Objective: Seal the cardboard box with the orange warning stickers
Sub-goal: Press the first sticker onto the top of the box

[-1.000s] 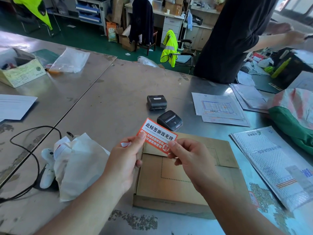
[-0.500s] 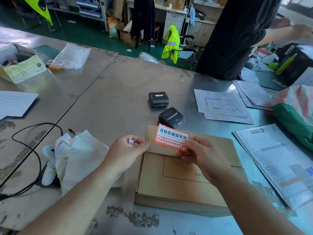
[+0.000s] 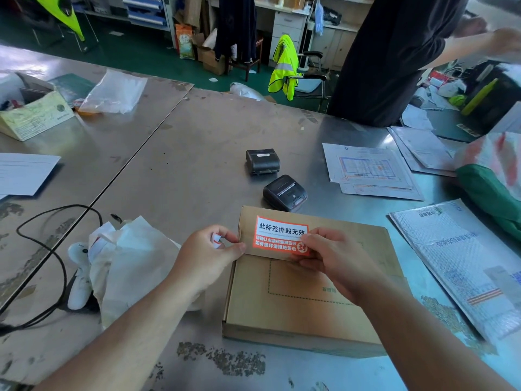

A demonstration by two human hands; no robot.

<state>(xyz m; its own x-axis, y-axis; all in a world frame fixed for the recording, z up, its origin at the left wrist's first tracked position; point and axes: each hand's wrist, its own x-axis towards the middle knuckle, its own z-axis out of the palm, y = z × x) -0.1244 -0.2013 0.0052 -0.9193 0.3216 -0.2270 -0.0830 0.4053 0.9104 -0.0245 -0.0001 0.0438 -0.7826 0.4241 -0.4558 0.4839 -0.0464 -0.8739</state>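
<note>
One cardboard box (image 3: 307, 300) lies flat on the steel table (image 3: 183, 153), and there is one orange warning sticker (image 3: 277, 232) to go with it. The sticker is over the box's far flap, its lower edge close to the line where that flap ends; I cannot tell whether it is pressed down. It is a rectangle with an orange border, a white upper band carrying large black Chinese characters, an orange lower band with two rows of white characters, and a round seal mark at its lower right corner. The right hand (image 3: 335, 263) pinches that corner between thumb and curled fingers. The left hand (image 3: 203, 258) sits at the box's far left corner, thumb and forefinger closed on a small white scrap (image 3: 216, 240) with a red mark, the thumb tip just beside the sticker's left end. Two black portable label printers stand beyond the box, one (image 3: 284, 192) right at its far edge, the other (image 3: 262, 161) a little further off. Left of the box is a heap of crumpled white paper (image 3: 132, 266) and a looping black cable (image 3: 56, 249); right of it lies one bubble mailer (image 3: 462, 266). Beyond the box to the right are printed sheets (image 3: 366, 167), and a second person in a dark shirt (image 3: 394, 57) stands at the table's far side.
</note>
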